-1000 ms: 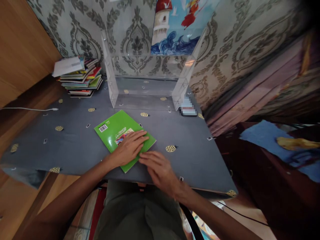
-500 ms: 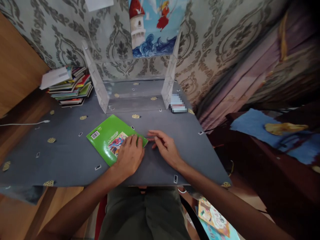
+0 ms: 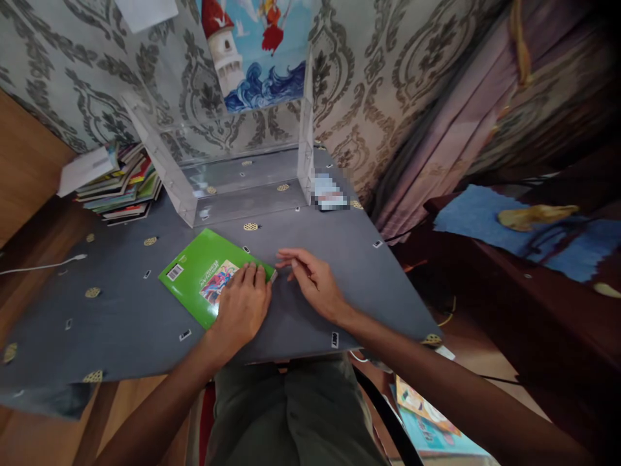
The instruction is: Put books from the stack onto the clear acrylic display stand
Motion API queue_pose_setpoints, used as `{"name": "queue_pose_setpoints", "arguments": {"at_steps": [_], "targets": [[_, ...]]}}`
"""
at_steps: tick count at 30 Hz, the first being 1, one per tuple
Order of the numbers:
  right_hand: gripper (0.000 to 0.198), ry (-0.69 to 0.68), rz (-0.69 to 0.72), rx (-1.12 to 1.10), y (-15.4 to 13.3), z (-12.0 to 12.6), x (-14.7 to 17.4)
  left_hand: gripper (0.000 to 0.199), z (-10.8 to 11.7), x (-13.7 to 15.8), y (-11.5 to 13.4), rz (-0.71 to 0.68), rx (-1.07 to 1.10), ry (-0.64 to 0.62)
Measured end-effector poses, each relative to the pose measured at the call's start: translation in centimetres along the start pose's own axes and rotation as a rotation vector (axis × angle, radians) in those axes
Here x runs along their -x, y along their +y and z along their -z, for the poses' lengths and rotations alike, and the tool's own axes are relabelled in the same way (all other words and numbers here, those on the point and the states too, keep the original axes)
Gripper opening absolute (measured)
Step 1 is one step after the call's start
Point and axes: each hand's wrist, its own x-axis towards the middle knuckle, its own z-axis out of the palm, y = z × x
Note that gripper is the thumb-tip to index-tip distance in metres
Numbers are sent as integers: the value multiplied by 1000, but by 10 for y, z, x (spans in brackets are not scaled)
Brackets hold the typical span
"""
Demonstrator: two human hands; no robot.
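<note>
A thin green book (image 3: pixel 198 272) lies flat on the grey patterned table cover (image 3: pixel 121 304), with a barcode near its far left corner. My left hand (image 3: pixel 242 305) rests palm down on the book's near right part, fingers together. My right hand (image 3: pixel 313 285) lies on the cover just right of the book, fingers spread, with its fingertips at the book's right corner. Neither hand lifts the book.
A clear acrylic shelf box (image 3: pixel 228 168) stands open-fronted against the wall behind the book. A stack of books (image 3: pixel 116 184) with a white paper on top sits at the back left. A white cable (image 3: pixel 43 265) lies at the left. A dark cabinet (image 3: pixel 509 278) stands to the right.
My right hand moved from the near edge of the book to its right corner. My left hand slid back toward the book's near right part. The view tilted and shifted right.
</note>
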Motion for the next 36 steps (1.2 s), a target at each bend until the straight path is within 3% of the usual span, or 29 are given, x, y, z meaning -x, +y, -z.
{"name": "queue_pose_setpoints", "arguments": {"at_steps": [5, 9, 12, 17, 21, 26, 33, 36], "targets": [[35, -167, 134, 263, -2, 1, 2, 37, -4, 8, -2, 6, 56, 5], [36, -259, 237, 405, 3, 0, 0, 37, -1, 14, -19, -16, 197, 14], [35, -267, 291, 442, 5, -1, -1, 35, -3, 18, -51, 31, 266, 39], [28, -299, 348, 533, 3, -6, 2, 41, -18, 26, -122, 223, 138, 108], [24, -294, 429, 700, -4, -12, 11, 43, -27, 29, -149, 280, 141, 111], [24, -303, 420, 849, -10, -16, 12, 38, -6, 29, -142, 288, 45, 53], [26, -338, 276, 751, -3, -8, -22, 41, 56, 54, -93, 300, -121, -332], [26, -354, 251, 717, 2, -13, -32, 44, 52, 64, -73, 198, -80, -280]]}}
